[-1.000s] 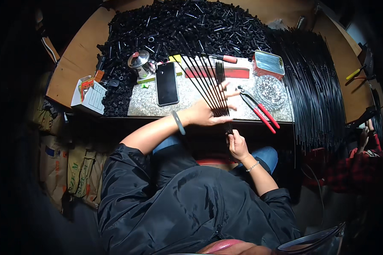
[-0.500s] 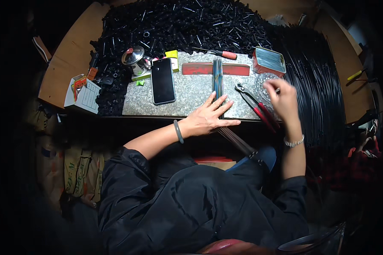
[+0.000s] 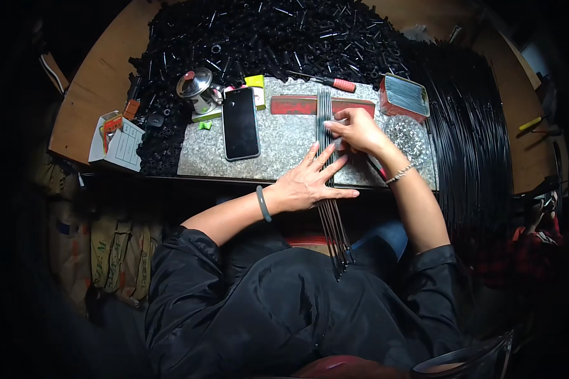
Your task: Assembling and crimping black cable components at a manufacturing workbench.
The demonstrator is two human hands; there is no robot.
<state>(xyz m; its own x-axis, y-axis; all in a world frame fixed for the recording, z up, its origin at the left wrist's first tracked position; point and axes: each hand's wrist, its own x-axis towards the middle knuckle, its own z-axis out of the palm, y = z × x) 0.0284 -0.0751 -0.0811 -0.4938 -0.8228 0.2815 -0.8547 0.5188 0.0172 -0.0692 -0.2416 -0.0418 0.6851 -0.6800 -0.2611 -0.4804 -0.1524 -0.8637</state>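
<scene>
Thin dark rods (image 3: 324,112) run front to back across the near edge of the desk (image 3: 95,88), lower ends overhanging. The left hand (image 3: 298,188) lies spread over them there; the right hand (image 3: 361,131), curled narrow, is at their right side farther in, grip unclear.

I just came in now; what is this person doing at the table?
Their left hand is spread across a bundle of thin dark rods on a speckled slab. The right hand is at the rods just beyond it; whether it grips any is unclear. The rods cross a red strip; their near ends reach past the slab's edge.
</scene>
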